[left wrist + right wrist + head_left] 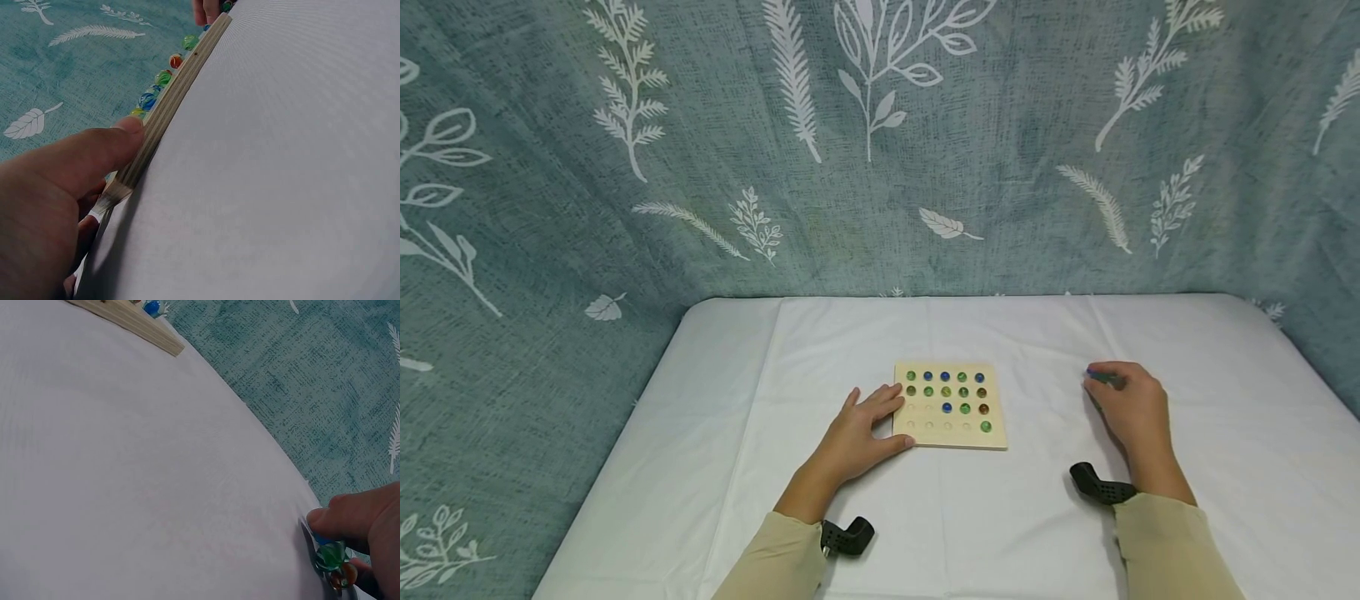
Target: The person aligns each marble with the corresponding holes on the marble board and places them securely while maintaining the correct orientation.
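A pale wooden board point(940, 438) with round hollows lies mid-table. Glass marbles point(965, 392) in green, blue and brown fill its two far rows; on the near rows they sit towards the right. At the board's left side my left hand point(853, 437) rests with fingers spread, the thumb point(130, 125) touching the near edge. Off to the right, my right hand point(1131, 408) pinches a blue marble point(1089, 372) between thumb and forefinger. A green marble point(330, 555) and an orange-brown marble point(344, 575) show by those fingers; whether they are held too, I cannot tell.
White cloth point(1037, 533) covers the table. Behind it hangs a teal curtain point(1022, 183) with white leaf prints. Black wrist devices sit on the left wrist point(848, 537) and right wrist point(1101, 485), close above the cloth.
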{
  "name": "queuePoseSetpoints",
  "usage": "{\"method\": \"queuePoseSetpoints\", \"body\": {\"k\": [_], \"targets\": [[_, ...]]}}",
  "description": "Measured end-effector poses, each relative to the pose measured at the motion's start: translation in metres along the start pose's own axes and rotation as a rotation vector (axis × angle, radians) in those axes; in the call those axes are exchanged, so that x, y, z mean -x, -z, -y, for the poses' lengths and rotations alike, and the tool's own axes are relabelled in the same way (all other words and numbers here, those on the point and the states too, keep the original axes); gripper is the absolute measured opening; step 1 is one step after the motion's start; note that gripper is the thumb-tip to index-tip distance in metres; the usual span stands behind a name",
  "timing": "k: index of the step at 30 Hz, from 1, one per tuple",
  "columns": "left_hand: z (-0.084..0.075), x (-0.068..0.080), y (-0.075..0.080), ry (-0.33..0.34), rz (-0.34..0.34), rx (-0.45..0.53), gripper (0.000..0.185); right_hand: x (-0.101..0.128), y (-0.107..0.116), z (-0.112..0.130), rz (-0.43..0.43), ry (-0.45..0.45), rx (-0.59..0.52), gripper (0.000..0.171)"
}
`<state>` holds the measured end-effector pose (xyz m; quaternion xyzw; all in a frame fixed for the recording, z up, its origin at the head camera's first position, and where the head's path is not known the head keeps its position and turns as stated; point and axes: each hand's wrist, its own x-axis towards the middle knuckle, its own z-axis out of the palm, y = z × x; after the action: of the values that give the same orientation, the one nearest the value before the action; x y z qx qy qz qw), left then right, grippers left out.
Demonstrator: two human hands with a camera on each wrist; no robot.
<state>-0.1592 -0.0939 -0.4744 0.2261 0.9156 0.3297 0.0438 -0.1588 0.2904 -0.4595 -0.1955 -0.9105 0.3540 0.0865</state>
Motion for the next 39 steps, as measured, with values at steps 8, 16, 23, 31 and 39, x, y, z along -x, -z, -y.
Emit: {"method": "queuePoseSetpoints", "body": {"k": [8,16,23,31,39], "targets": [[-0.0001,0.0003,-0.0001,-0.001,0.0,0.001,0.069,0.0016,0.0001,0.0011,-0.012,0.068,0.014,0.031],[-0.0006,-0.0002,-0.0002,-0.005,0.002,0.012,0.069,-0.0019,-0.0045,-0.0012,-0.04,0.11,0.046,0.035],[-0.0008,0.0004,0.0008,-0.007,-0.003,0.01,0.069,-0.0035,-0.0089,0.0,-0.111,0.206,0.057,0.028],[-0.0005,0.0006,0.0019,-0.004,-0.003,0.009,0.069,-0.0045,-0.0087,0.0049,-0.12,0.206,0.051,0.018],[-0.0011,0.0002,0.0025,0.0,0.005,0.02,0.07,-0.0048,-0.0093,0.0043,-0.112,0.173,0.092,0.018]]}}
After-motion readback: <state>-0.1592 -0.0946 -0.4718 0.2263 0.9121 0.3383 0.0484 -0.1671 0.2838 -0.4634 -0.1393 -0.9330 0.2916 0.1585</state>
